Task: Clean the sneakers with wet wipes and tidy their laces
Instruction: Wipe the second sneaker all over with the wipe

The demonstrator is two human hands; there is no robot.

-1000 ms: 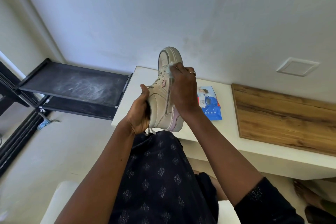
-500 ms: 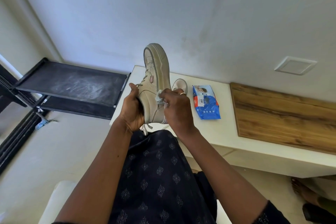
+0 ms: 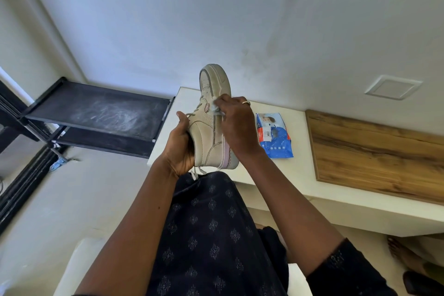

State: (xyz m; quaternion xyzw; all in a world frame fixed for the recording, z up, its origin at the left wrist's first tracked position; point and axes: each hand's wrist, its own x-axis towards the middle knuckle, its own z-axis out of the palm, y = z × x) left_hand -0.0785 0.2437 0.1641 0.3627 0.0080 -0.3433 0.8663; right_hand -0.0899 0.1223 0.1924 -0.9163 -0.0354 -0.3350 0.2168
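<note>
Since half a second ago, I note the right hand (image 3: pixel 236 125) has travelled up the side of the sneaker (image 3: pixel 211 132), from near the collar toward the eyelets. The second shoe, then visible behind it, is now hidden.

Findings at this moment:

1. I see the sneaker held in the air, toe up and sole turned to the right, in front of the near left corner of the white ledge (image 3: pixel 276 175) and above the lap in dark patterned cloth (image 3: pixel 211 235).
2. The left hand (image 3: pixel 180 149) grips the sneaker at its heel end, fingers curled round the back and thumb up beside the laces (image 3: pixel 199 103). One lace end (image 3: pixel 199 172) hangs loose below the hand.
3. The right hand pinches a crumpled wipe (image 3: pixel 215 110) and presses it against the upper just beside the eyelets. A ring (image 3: pixel 246 102) shows on one finger.
4. The blue pack of wet wipes (image 3: pixel 274 137) lies flat on the ledge, just right of the right wrist.
5. A wooden panel (image 3: pixel 374 151) sits on the ledge further right; a black rack (image 3: pixel 96 113) stands to the left.
</note>
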